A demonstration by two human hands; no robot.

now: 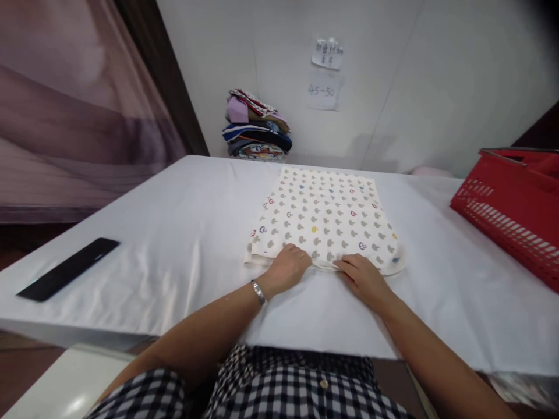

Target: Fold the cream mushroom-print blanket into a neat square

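Observation:
A cream cloth [323, 215] with small grey and coloured mushroom-like prints lies folded flat on the white-covered table [152, 233]. Its layers show along the near edge, where they are slightly uneven. My left hand [289, 269], with a silver bracelet at the wrist, has its fingers curled over that edge, left of the middle. A short way to the right, my right hand [364, 279] pinches the same edge between fingers and thumb. Both sets of fingertips are partly hidden by the hands and the fabric.
A red plastic basket [515, 203] stands at the right. Several folded fabrics form a stack [257, 128] by the back wall. A flat black object [70, 269] lies at the left. Paper signs [324, 90] hang on the wall, and a curtain [78, 116] hangs at the left.

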